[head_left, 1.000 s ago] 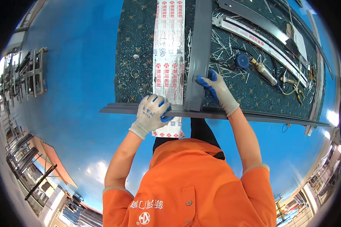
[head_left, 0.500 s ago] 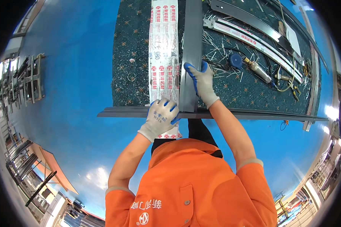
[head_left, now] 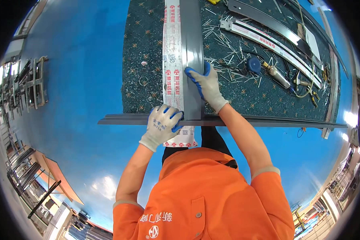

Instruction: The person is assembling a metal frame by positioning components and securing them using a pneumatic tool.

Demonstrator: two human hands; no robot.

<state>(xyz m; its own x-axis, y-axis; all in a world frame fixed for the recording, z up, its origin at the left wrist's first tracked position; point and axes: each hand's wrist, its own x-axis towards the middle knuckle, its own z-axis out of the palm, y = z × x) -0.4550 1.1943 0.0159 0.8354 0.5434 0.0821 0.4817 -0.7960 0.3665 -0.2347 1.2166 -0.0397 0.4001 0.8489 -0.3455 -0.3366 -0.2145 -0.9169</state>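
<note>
A long grey metal profile (head_left: 192, 44) runs away from me and partly overlaps a white strip with red print (head_left: 172, 44). Its near end meets a second grey profile (head_left: 264, 121), which lies crosswise along the near edge of the work surface. My right hand (head_left: 206, 86), in a grey glove with blue palm, is closed around the right side of the lengthwise profile, thumb on its top face. My left hand (head_left: 162, 124), gloved alike, has its fingers curled over the crosswise profile just left of the joint. The undersides of both grips are hidden.
Dark green patterned carpet (head_left: 144, 52) covers the work surface. To the right lie scattered thin metal strips (head_left: 228, 44), a pneumatic tool (head_left: 278, 76) with a hose, and a white-wrapped profile (head_left: 264, 40). A curved grey profile (head_left: 268, 22) lies farther back. Blue floor (head_left: 80, 80) surrounds the bench.
The lengthwise profile has shifted left, over part of the white strip, with my right hand on it. The crosswise profile and my left hand have also slid slightly left.
</note>
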